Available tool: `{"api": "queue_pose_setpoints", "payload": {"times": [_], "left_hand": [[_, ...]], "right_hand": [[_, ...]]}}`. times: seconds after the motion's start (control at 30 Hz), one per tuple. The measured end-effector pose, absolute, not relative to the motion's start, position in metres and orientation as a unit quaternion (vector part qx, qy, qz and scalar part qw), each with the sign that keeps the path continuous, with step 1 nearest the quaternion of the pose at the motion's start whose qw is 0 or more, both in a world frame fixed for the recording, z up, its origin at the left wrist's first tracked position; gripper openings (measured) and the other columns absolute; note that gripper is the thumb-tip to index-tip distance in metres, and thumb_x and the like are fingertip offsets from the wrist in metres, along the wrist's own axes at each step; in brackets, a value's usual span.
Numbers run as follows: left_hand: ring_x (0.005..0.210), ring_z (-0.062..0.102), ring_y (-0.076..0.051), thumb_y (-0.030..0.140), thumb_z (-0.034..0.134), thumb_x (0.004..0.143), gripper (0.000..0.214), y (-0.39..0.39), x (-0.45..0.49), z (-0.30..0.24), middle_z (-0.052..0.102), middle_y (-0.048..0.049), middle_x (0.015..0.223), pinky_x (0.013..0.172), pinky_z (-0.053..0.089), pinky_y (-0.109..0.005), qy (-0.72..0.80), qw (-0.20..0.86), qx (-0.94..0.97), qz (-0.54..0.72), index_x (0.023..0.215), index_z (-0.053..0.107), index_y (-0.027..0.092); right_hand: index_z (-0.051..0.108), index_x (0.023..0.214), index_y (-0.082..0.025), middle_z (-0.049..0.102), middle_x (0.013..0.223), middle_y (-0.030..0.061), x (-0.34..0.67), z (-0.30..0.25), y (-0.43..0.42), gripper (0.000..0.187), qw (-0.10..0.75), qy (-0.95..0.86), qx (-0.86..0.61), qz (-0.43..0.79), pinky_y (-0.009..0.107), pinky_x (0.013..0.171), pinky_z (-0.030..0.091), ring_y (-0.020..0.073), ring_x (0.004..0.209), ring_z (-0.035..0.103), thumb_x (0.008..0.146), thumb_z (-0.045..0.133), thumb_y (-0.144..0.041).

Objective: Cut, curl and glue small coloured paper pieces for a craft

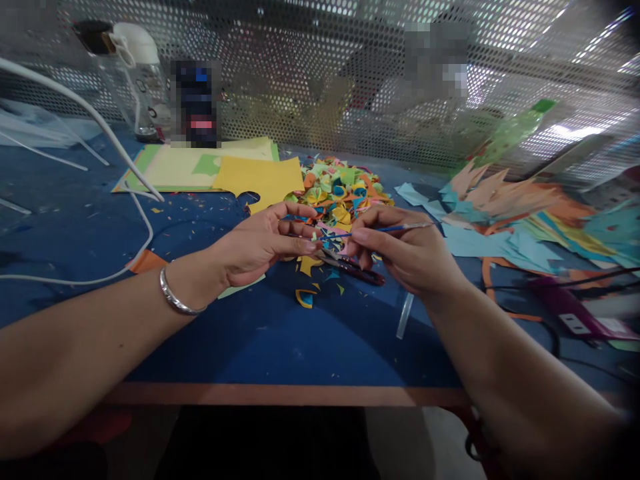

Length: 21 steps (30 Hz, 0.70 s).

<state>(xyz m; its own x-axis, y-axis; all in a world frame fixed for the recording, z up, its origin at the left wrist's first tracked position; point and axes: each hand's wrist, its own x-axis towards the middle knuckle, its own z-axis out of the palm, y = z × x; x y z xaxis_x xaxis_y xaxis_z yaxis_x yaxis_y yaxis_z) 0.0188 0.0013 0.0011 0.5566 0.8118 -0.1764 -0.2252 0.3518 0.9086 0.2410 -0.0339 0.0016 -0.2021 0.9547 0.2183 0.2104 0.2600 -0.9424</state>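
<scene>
My left hand (265, 243), with a silver bangle on its wrist, pinches a tiny pale green piece (314, 237), probably paper, between thumb and fingertips. My right hand (407, 247) grips a thin blue stick (340, 235), whose tip reaches that piece. The stick's pale rear end sticks out past my right knuckles. Below my hands lies a pair of scissors (363, 272) with dark handles. A heap of coloured paper scraps (345, 183) is just beyond my fingers. A small curved yellow and blue paper offcut (305, 298) lies nearer to me.
Yellow paper (265, 177) and green sheets (165, 167) lie at the back left, near a clear bottle (145, 87). White cables (95, 107) cross the left side. On the right are cut paper pieces (510, 193) and a purple power strip (570, 310). Perforated metal (300, 73) stands behind.
</scene>
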Motion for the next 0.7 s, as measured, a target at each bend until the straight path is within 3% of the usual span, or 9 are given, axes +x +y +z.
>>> {"api": "queue_pose_setpoints", "payload": {"times": [0.23,0.47,0.7], "left_hand": [[0.072,0.072,-0.013,-0.003,0.073,0.07,0.04,-0.0042,0.022,-0.0018,0.071,-0.001,0.079,0.061,0.052,-0.019,0.329,0.751,0.45,0.354,0.1,0.058,0.016],[0.077,0.075,-0.016,-0.005,0.072,0.069,0.04,-0.0061,0.0224,-0.0028,0.072,-0.0021,0.078,0.072,0.056,-0.023,0.338,0.728,0.468,0.37,0.099,0.055,0.016],[0.073,0.075,-0.016,-0.001,0.075,0.071,0.032,-0.0073,0.0229,-0.0004,0.073,-0.0032,0.076,0.063,0.055,-0.02,0.361,0.731,0.449,0.365,0.094,0.058,0.015]], "right_hand": [[0.065,0.075,-0.018,0.068,0.068,0.0011,0.2417,0.0027,-0.0323,0.02,0.462,-0.659,-0.434,0.405,0.023,0.045,0.045,0.0093,0.048,0.058,0.085,0.072,-0.035],[0.066,0.074,-0.018,0.068,0.068,0.0013,0.243,0.0025,-0.0315,0.019,0.47,-0.665,-0.432,0.389,0.024,0.046,0.045,0.0095,0.049,0.058,0.087,0.07,-0.031],[0.065,0.073,-0.019,0.066,0.066,0.0002,0.2456,0.0021,-0.0284,0.019,0.482,-0.652,-0.437,0.388,0.024,0.045,0.045,0.0088,0.048,0.057,0.085,0.071,-0.032]]}}
